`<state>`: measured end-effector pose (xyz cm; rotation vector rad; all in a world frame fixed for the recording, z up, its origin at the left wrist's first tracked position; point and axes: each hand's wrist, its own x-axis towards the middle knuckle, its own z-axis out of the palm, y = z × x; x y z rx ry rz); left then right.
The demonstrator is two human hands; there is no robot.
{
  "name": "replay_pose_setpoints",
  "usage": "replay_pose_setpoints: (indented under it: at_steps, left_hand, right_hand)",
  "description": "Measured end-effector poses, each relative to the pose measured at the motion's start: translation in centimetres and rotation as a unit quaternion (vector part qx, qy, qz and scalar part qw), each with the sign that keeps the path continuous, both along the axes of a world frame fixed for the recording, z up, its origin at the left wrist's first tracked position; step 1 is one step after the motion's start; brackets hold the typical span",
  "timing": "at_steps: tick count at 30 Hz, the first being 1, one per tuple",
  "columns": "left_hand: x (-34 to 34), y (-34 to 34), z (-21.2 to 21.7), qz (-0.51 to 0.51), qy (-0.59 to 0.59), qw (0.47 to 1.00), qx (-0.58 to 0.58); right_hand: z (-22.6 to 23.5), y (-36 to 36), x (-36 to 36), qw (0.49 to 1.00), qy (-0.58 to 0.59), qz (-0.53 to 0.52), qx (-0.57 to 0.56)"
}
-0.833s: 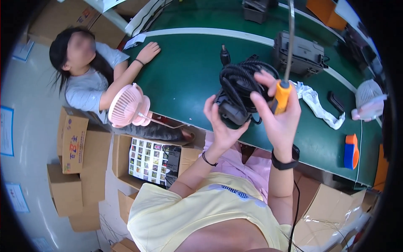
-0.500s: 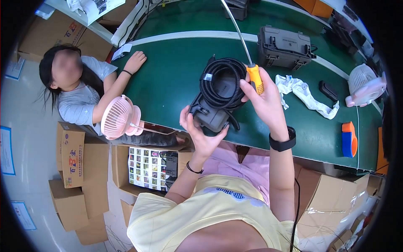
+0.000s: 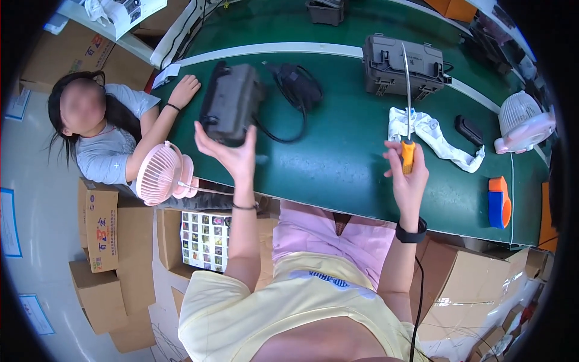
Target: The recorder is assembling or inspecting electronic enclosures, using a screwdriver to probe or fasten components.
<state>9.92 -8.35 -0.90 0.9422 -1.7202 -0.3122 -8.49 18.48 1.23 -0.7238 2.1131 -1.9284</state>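
At upper left, the wide-spread left hand (image 3: 232,155) grips a gray box (image 3: 234,99) stretching lengthwise up-frame; the right hand (image 3: 409,183) clasps a screwdriver (image 3: 408,158).

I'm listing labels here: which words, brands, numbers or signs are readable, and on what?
Left brown carton: large coloured characters, wording not copied.
Upper-left carton: red characters, likewise.
Latched grey case: pale marks, too small to read.
Held dark case: blurred, nothing readable.
Blue-edged sheets: too small.
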Motion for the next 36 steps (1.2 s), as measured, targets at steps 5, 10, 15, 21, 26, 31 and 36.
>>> replay_pose_setpoints:
  at_steps: [5,10,15,21,26,31,36]
  left_hand:
    - [0.3,-6.7,-0.4,0.064,-0.035,0.997,-0.011]
    - [-0.9,-4.7,0.0,0.083,-0.078,0.989,-0.094]
    - [-7.7,-1.1,2.5,-0.16,-0.081,0.981,-0.078]
    - [-24.6,-9.6,4.1,-0.332,0.068,0.918,0.205]
    - [-35.5,-15.4,2.1,-0.221,-0.072,0.955,0.186]
    - [-39.6,-19.0,-2.2,-0.199,-0.142,0.946,0.214]
    - [-39.0,-19.4,-1.7,-0.149,-0.078,0.968,0.184]
  right_hand:
    - [-1.2,4.2,-0.7,0.996,0.017,-0.045,0.07]
    - [-3.5,6.4,-0.8,0.992,-0.004,-0.104,0.069]
    - [-5.3,6.6,0.1,0.991,-0.041,-0.123,0.042]
    - [-4.6,6.8,-0.4,0.988,-0.098,-0.12,-0.021]
    - [-4.4,6.7,-0.4,0.984,-0.115,-0.138,-0.012]
    - [-4.0,6.5,0.0,0.988,-0.071,-0.128,0.051]
    - [-4.2,6.7,-0.2,0.989,-0.062,-0.127,0.053]
